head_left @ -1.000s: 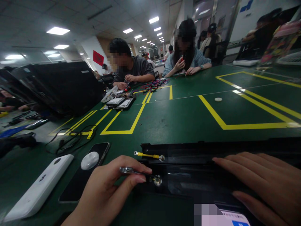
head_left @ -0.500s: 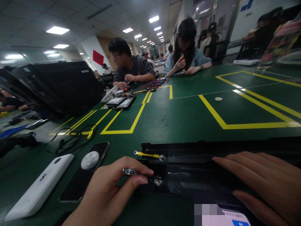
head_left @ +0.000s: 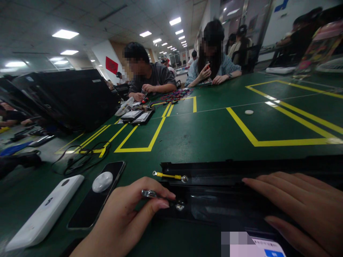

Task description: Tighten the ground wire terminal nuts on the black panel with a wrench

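Note:
My left hand (head_left: 120, 217) pinches a small chrome ratchet-like hand tool (head_left: 155, 194) between thumb and fingers. Its far end sits over a metal screw (head_left: 180, 207) in a long black plastic housing (head_left: 214, 203). My right hand (head_left: 297, 210) lies flat on that housing, holding nothing. Farther up the housing, a yellow-sleeved ring-terminal lead (head_left: 167, 176) is fixed at a second screw (head_left: 184, 179). The tool's tip is partly hidden at the lower screw.
A white power bank (head_left: 45, 210) and a black phone (head_left: 88, 203) with a round white puck (head_left: 102, 181) lie left of my hand. A blurred phone screen (head_left: 257, 246) sits at the bottom. Green matting with yellow tape lines (head_left: 139, 149) stretches toward two seated co-workers.
My left hand and the chrome tool have shifted slightly right, bringing the tool's end farther over the lower screw. My right hand stays in place.

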Demonstrator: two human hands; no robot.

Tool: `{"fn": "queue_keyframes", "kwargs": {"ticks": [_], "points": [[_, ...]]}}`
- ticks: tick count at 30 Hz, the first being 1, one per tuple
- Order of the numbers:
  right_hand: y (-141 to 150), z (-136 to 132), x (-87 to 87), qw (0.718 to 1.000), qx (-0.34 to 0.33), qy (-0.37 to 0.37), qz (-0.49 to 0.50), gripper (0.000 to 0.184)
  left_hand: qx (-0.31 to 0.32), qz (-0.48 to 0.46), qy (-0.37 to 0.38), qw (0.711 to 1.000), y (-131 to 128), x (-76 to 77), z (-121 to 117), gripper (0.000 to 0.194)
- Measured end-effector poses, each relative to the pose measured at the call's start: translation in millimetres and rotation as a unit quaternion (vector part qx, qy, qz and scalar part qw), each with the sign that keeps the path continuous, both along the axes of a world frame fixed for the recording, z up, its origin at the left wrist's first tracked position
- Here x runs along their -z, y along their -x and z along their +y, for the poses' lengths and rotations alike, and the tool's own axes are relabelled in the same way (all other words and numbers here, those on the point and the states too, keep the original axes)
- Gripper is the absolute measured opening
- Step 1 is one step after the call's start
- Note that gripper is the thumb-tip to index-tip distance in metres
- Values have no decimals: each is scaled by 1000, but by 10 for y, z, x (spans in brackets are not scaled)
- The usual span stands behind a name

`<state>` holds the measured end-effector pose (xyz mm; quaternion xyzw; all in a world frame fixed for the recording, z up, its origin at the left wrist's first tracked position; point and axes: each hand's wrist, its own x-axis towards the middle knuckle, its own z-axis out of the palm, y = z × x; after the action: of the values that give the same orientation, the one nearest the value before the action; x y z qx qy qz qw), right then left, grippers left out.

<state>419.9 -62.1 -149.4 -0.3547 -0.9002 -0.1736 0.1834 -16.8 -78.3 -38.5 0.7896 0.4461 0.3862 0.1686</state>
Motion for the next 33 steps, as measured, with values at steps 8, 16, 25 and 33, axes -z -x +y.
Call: {"fn": "queue_keyframes", "kwargs": {"ticks": [8, 16, 25, 33], "points": [[-29, 15, -41, 1000, 1, -7, -27, 78, 4, -8, 10, 1000, 1, -12, 20, 35], [-11, 46, -22, 1000, -1, -5, -25, 78, 6, -17, 21, 1000, -2, -24, 35, 34], [-5, 6, -13, 999, 3, -32, -40, 78, -128, -109, 45, 985, 74, 100, -136, 17], [-14, 22, 1, 1000, 1, -7, -2, 75, -75, 13, 16, 997, 43, 91, -189, 32]]}}
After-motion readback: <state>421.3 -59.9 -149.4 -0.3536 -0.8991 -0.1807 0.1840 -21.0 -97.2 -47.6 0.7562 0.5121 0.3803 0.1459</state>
